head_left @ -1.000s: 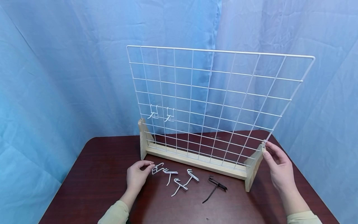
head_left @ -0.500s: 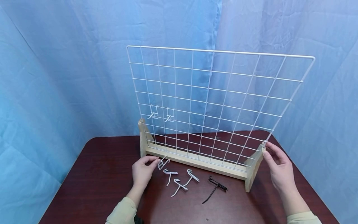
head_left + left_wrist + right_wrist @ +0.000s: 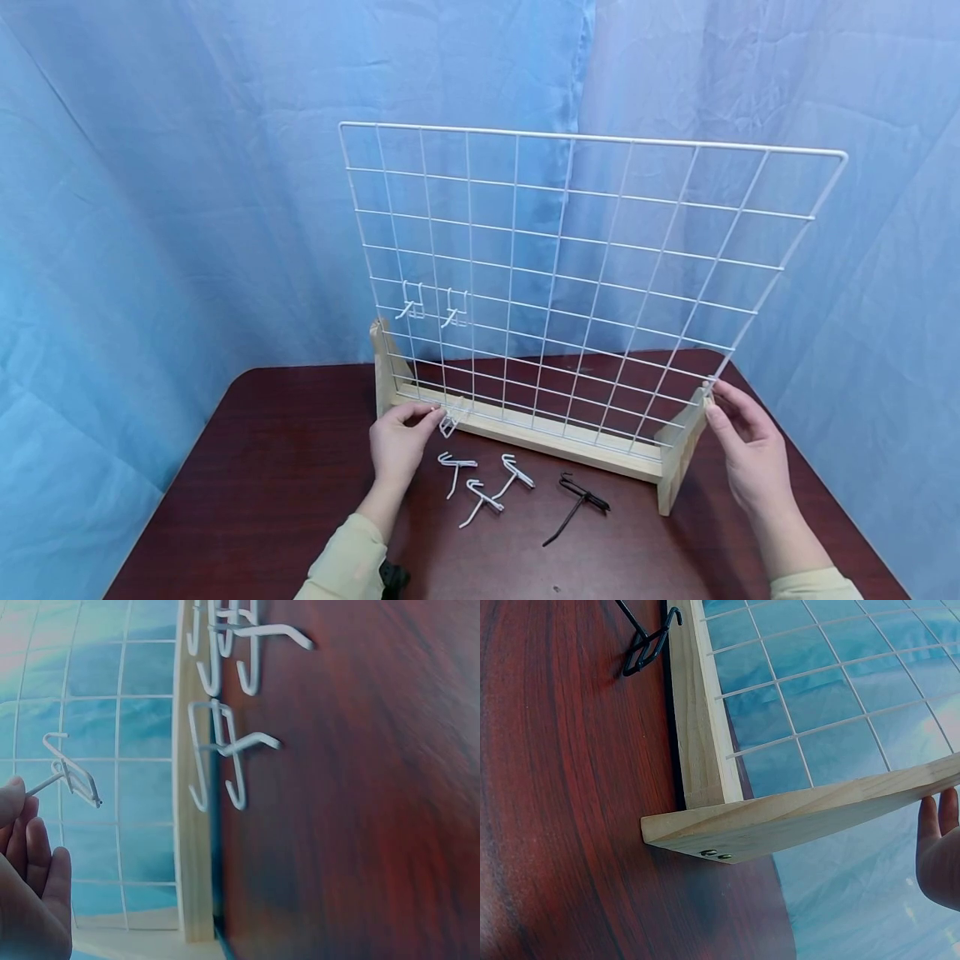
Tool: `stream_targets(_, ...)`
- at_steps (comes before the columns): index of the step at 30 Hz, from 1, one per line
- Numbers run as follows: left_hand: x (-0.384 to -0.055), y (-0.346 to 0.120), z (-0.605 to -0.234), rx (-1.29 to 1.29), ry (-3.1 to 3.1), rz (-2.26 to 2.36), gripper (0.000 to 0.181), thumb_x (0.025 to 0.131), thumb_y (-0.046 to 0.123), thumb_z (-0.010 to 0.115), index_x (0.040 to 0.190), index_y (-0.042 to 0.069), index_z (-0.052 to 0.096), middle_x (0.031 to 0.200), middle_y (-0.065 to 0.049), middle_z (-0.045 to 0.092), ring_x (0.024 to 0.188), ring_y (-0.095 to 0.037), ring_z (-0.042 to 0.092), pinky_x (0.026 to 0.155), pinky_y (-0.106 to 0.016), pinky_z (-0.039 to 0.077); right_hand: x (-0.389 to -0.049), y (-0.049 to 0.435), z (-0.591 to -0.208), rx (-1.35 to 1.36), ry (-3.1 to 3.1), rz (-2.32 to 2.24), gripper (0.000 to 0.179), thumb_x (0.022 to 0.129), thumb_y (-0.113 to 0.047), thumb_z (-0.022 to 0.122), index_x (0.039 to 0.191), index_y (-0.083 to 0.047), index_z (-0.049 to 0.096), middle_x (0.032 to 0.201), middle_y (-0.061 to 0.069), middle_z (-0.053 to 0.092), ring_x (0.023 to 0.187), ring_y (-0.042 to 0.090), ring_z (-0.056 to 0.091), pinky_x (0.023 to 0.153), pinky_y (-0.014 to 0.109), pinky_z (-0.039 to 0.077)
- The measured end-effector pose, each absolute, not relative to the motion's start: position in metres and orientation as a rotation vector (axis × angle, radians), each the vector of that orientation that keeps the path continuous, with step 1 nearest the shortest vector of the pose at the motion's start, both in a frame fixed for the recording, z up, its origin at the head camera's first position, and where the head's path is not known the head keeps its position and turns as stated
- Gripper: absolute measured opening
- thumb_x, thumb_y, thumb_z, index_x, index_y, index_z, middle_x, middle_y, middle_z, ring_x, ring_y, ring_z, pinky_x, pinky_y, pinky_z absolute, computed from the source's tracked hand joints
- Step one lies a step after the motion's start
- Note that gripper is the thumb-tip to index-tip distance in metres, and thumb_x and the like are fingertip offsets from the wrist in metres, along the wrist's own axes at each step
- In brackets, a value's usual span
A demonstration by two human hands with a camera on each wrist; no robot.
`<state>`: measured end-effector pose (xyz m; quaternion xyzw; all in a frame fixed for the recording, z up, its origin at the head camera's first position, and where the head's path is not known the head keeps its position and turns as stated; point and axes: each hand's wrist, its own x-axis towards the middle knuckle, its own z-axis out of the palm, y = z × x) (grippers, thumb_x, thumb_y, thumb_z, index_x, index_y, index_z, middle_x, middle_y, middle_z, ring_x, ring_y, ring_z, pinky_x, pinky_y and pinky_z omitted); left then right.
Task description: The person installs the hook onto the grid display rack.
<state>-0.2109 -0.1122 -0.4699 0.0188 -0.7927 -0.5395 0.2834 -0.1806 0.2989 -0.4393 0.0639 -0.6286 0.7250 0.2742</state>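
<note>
My left hand [image 3: 401, 446] pinches a white wire hook [image 3: 79, 776] by its prong, between thumb and fingers. That hook is held just in front of the lower bars of a white wire grid panel [image 3: 555, 267], apart from the table. The panel stands upright in a wooden stand [image 3: 525, 425]. My right hand [image 3: 753, 450] grips the top of the stand's right end piece [image 3: 802, 810], beside the panel's edge. Two white hooks hang on the panel's left part, one hook [image 3: 412, 307] left of the other hook [image 3: 454, 315].
Three loose white hooks lie before the stand: a left hook [image 3: 456, 467], a front hook [image 3: 483, 498] and a right hook [image 3: 516, 475]. Further right lies a black hook [image 3: 577, 504]. The dark red table [image 3: 225, 500] ends at blue curtains [image 3: 225, 167].
My left hand has lifted its white hook off the tabletop area and carried it rightward and up, towards the lower grid. My right hand has stayed on the stand.
</note>
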Motion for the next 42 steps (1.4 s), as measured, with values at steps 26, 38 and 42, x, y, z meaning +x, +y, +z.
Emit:
stream_targets(26,-0.221,-0.073,-0.422,-0.047,-1.906,-1.564,0.009,0.076,0.004,0.084,0.085,0.005,0.08,0.083,-0.004,0.075,0.078,-0.018,0.067,0.065,-0.024,0.053,-0.18,0.299,-0.44,0.157,-1.699,1.936,0.036,0.093,0.016,0.053,0.129,0.01,0.059,0.11,-0.002,0.068,0.097,0.009,0.06,0.08,0.013,0.049)
stream_targets(38,-0.224,-0.059,-0.4,-0.051,-1.847,-1.458,0.009,0.077,0.009,0.085,0.085,0.007,0.081,0.081,-0.002,0.075,0.074,-0.017,0.068,0.064,-0.022,0.05,-0.18,0.299,-0.44,0.167,-1.691,1.947,0.037,0.094,0.016,0.053,0.129,0.009,0.059,0.11,-0.002,0.068,0.098,0.008,0.06,0.082,0.013,0.048)
stream_targets(42,-0.225,-0.055,-0.392,-0.057,-1.812,-1.418,0.008,0.077,0.01,0.085,0.084,0.008,0.081,0.08,-0.001,0.075,0.075,-0.017,0.069,0.064,-0.022,0.051,-0.18,0.299,-0.44,0.165,-1.697,1.944,0.036,0.094,0.015,0.053,0.129,0.009,0.059,0.111,-0.002,0.068,0.098,0.008,0.06,0.081,0.013,0.048)
